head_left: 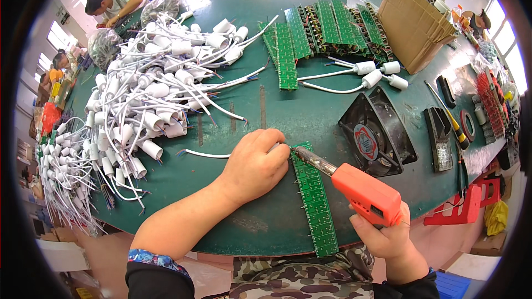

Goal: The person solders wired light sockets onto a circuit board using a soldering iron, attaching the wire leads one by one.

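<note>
My left hand [256,158] is closed at the top end of a long green circuit board strip [315,205]. A white cable [208,155] runs out from under that hand to the left, ending in thin coloured wires. The fingers hide the rest of it. My right hand [388,238] grips a red soldering gun [368,194] by its handle. Its metal tip meets the top end of the strip, right beside my left fingertips. The strip lies on the green table and reaches its front edge. The exact joint under the tip is too small to make out.
A large heap of white corded sockets [160,83] covers the left. More circuit boards [332,27] stand at the back, beside a cardboard box [415,25]. A black fan [377,133] stands right of the strip, with a screwdriver [451,119] farther right. Other people work around the table.
</note>
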The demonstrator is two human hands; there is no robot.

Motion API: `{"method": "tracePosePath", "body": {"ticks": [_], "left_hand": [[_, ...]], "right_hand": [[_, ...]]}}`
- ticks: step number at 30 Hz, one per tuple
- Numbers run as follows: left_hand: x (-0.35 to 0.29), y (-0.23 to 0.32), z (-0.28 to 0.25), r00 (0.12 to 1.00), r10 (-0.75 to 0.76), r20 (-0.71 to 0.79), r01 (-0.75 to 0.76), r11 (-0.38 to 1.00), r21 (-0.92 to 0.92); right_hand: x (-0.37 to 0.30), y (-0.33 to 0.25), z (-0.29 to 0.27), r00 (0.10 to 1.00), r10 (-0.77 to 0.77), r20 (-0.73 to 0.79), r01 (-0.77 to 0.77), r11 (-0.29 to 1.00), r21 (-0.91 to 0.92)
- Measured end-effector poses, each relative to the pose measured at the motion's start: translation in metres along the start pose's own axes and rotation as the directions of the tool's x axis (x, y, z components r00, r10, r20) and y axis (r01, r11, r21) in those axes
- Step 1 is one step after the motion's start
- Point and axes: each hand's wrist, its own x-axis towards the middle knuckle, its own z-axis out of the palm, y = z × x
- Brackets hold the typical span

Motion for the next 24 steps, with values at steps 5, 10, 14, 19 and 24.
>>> {"method": "tracePosePath", "body": {"ticks": [5, 10, 14, 19, 24], "left_hand": [[0.000, -0.001, -0.001, 1.000, -0.001, 0.008, 0.001, 1.000, 0.004], [0.000, -0.001, -0.001, 1.000, 0.005, 0.010, -0.006, 1.000, 0.003], [-0.001, -0.001, -0.001, 1.000, 0.006, 0.012, -0.006, 1.000, -0.002], [-0.002, -0.001, -0.001, 1.000, 0.006, 0.008, -0.006, 1.000, -0.004], [-0.001, -0.001, 0.000, 1.000, 0.014, -0.001, -0.014, 1.000, -0.014]], "right_hand": [[0.001, 0.000, 0.001, 1.000, -0.030, 0.002, 0.030, 0.999, -0.028], [-0.001, 0.000, 0.001, 1.000, 0.014, 0.009, -0.014, 1.000, 0.017], [0.000, -0.001, 0.001, 1.000, 0.001, 0.011, -0.001, 1.000, -0.001], [-0.007, 0.001, -0.003, 1.000, -0.014, 0.000, 0.014, 0.999, -0.033], [-0.017, 0.004, -0.009, 0.995, -0.078, -0.057, 0.076, 0.996, -0.042]]}}
